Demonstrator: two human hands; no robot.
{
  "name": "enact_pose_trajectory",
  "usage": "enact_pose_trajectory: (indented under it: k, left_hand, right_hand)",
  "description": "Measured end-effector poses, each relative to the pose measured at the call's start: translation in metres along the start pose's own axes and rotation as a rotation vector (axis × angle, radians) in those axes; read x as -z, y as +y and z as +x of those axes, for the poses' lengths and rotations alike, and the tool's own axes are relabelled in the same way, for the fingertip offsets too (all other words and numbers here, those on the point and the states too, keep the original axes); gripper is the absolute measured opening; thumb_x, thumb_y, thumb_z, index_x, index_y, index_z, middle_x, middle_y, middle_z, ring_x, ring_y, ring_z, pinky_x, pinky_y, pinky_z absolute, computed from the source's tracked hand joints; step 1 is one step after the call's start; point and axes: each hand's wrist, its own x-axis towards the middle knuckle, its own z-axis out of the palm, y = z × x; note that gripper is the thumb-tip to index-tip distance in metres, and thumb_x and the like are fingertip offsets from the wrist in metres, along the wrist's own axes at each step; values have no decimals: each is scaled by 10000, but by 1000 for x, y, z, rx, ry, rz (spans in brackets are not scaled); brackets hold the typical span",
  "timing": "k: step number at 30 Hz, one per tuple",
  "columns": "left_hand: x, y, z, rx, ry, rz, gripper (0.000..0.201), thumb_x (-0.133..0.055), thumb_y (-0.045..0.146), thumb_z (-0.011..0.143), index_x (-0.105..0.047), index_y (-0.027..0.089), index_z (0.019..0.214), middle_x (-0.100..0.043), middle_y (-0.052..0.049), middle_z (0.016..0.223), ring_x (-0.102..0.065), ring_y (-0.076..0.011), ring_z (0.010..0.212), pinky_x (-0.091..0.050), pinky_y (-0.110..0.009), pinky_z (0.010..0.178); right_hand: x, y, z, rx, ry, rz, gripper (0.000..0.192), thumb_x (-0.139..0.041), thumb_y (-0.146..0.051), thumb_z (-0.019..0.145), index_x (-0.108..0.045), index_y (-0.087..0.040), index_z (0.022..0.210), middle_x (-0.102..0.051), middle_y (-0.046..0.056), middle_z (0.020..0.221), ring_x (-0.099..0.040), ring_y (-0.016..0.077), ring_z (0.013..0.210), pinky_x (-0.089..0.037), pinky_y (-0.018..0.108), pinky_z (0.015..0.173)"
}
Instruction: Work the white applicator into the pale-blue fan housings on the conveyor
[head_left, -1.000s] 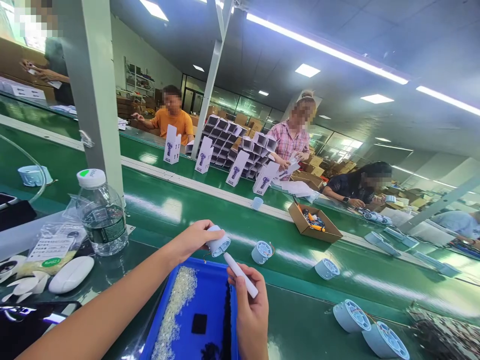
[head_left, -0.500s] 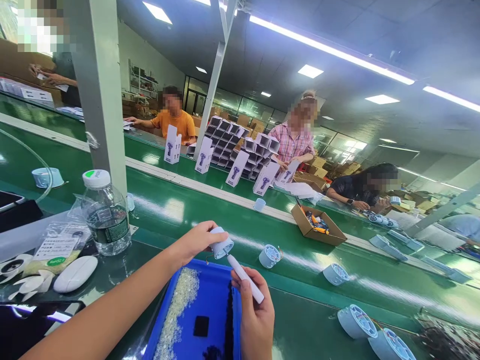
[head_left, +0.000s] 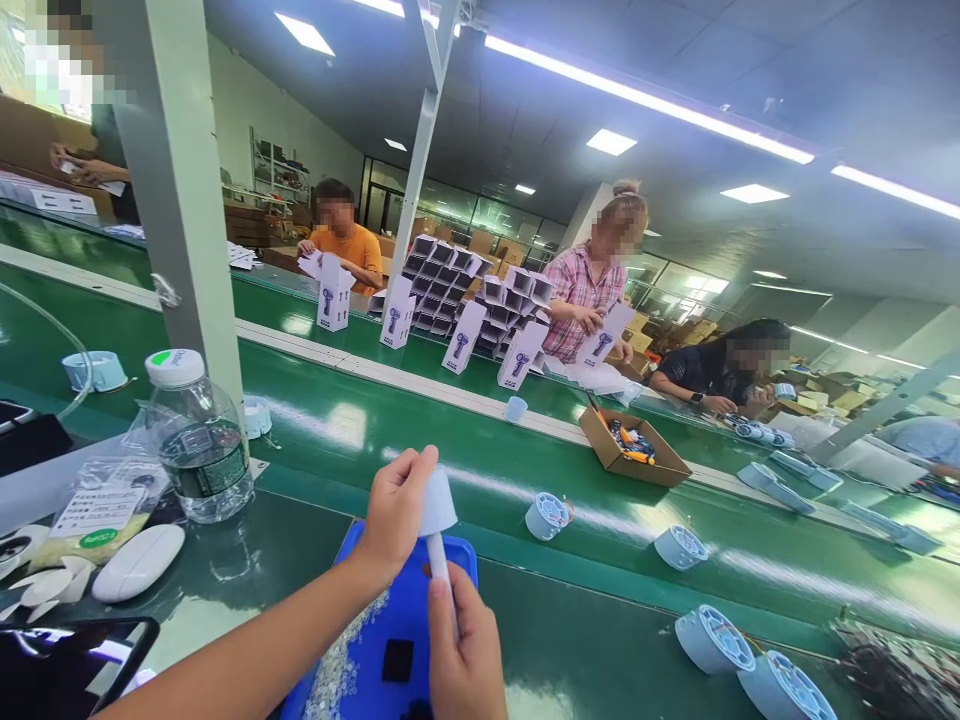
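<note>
The left hand pinches a small pale-blue plastic cup-shaped housing above the blue tray; it looks light, rigid and smooth, best gripped by its rim. The right hand is clenched around a white pen-like tool pressed up into it.

We saw a long factory hall under a dark ceiling, lit by strip lights running lengthwise and square panel lights set between them. Grey metal posts rose from the work line to the ceiling, a thinner one further back. Two glossy green conveyor belts ran side by side across the hall, parted by a pale strip, and they mirrored the lamps. The far wall was pale, with a shelf rack against it and glazed partitions beside it. Brown cartons stood piled behind the seated workers.
</note>
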Motion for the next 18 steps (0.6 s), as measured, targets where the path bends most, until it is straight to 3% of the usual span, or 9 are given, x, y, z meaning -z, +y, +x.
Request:
enact_pose_trajectory:
  k: [4, 7, 10, 14, 16, 18]
  left_hand:
    - [-2, -13, -3, 97, 79, -172, 378, -644, 473, 659, -429, 179, 554, -398, 62, 472, -389, -67, 424, -279, -181, 392]
    - [-2, -20, -3, 127, 67, -241, 347, -634, 462, 667, -447, 181, 588, -450, 50, 509, -443, -83, 462, -331, -187, 418]
    - [-2, -20, -5, 20, -90, -99, 275, -657, 398, 671, -489, 180, 673, -483, 52, 595, -452, -69, 524, -374, -174, 486]
    - [3, -8, -3, -44, -436, 202, 267, -635, 344, 716, -509, 198, 900, -556, 22, 734, -532, -97, 644, -453, -213, 607]
    - [10, 0, 4, -226, -468, 375, 303, -597, 323, 748, -502, 214, 1014, -578, -3, 806, -556, -114, 680, -475, -239, 623]
    - [21, 6, 13, -590, -433, 576, 359, -625, 270, 717, -510, 233, 1055, -588, -26, 906, -568, -128, 746, -487, -253, 661]
  right_hand:
    - [-6, -1, -6, 17, 80, 30, 407, -421, -475, 884, -687, -181, 978, -645, 29, 668, -594, 172, 619, -459, 240, 582]
    - [-7, 1, -6, 12, 110, 52, 414, -431, -480, 879, -692, -174, 978, -685, 57, 772, -623, 191, 685, -481, 247, 613]
    - [-4, 2, -2, 14, 114, 64, 430, -415, -465, 889, -674, -154, 1036, -694, 64, 781, -632, 183, 664, -478, 227, 579]
    - [8, 6, 4, 55, 133, -7, 451, -395, -444, 899, -619, -134, 1139, -699, 58, 764, -615, 159, 557, -451, 215, 528]
    - [12, 10, 4, 81, 71, -110, 445, -402, -456, 890, -636, -146, 1106, -666, 25, 623, -579, 154, 470, -416, 217, 479]
    - [11, 14, 3, 96, -6, -222, 449, -393, -488, 881, -666, -169, 1039, -613, -2, 507, -554, 157, 405, -374, 223, 430]
